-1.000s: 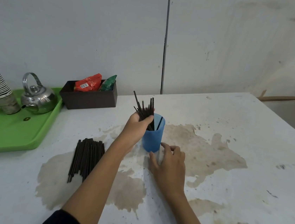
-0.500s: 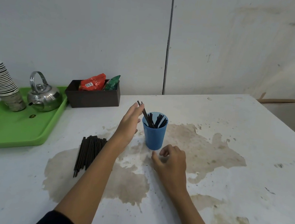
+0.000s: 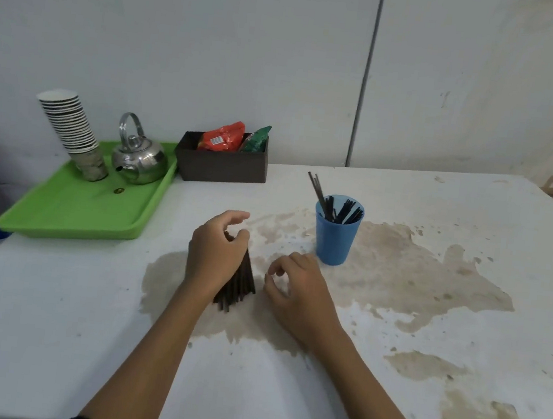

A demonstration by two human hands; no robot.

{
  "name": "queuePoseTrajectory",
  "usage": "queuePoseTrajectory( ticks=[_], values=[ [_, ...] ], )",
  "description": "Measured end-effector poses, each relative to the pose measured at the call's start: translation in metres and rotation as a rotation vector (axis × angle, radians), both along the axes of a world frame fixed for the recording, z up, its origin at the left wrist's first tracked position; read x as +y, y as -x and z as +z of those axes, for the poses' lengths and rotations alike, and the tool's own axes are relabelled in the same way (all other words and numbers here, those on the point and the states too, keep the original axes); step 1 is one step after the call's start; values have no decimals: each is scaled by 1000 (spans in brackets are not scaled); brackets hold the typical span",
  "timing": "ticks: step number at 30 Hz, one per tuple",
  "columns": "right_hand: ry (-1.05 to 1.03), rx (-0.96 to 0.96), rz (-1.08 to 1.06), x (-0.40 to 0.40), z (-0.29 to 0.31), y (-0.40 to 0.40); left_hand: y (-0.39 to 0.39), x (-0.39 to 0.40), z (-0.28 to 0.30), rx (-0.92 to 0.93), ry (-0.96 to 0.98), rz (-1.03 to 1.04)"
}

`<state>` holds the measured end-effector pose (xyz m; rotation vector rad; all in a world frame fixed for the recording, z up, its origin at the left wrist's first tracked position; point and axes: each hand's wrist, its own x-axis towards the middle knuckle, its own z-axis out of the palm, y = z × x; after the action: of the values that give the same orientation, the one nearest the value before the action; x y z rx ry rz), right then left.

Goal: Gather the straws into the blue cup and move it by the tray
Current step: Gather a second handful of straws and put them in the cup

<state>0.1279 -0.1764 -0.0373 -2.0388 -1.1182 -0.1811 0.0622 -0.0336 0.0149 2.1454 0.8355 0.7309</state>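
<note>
The blue cup [image 3: 334,241] stands upright on the stained white table, holding several black straws [image 3: 341,212]; one leans out far to the left. A bundle of black straws [image 3: 241,287] lies on the table left of the cup, fanned out toward me. My left hand [image 3: 215,254] rests on this bundle, its fingers closed around the far ends. My right hand [image 3: 297,291] hovers just right of the bundle with its fingers curled, holding nothing and not touching the cup. The green tray [image 3: 72,215] sits at the far left.
On the tray stand a steel kettle [image 3: 140,160] and a leaning stack of paper cups [image 3: 70,124]. A dark brown box [image 3: 221,169] with snack packets sits against the wall between tray and cup. The table's left edge runs close under the tray.
My left hand released straws into the cup, then came back left and down onto the bundle on the table. My right hand shifted left from the cup's base toward the bundle.
</note>
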Motion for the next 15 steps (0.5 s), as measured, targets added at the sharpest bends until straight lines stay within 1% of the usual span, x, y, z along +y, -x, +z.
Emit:
queuePoseTrajectory(
  ticks=[3, 5, 7, 10, 15],
  values=[
    [9, 31, 33, 20, -4, 4, 24, 15, -6, 89, -108, 135],
    [43, 24, 47, 27, -11, 6, 35, 26, -12, 185, -145, 184],
    [83, -6, 56, 27, -17, 7, 40, 34, -17, 302, -125, 201],
    [113, -55, 55, 26, -20, 8, 40, 39, -22, 409, -89, 192],
    [150, -91, 47, 25, -20, 12, 30, 29, -17, 423, -33, 171]
  ],
)
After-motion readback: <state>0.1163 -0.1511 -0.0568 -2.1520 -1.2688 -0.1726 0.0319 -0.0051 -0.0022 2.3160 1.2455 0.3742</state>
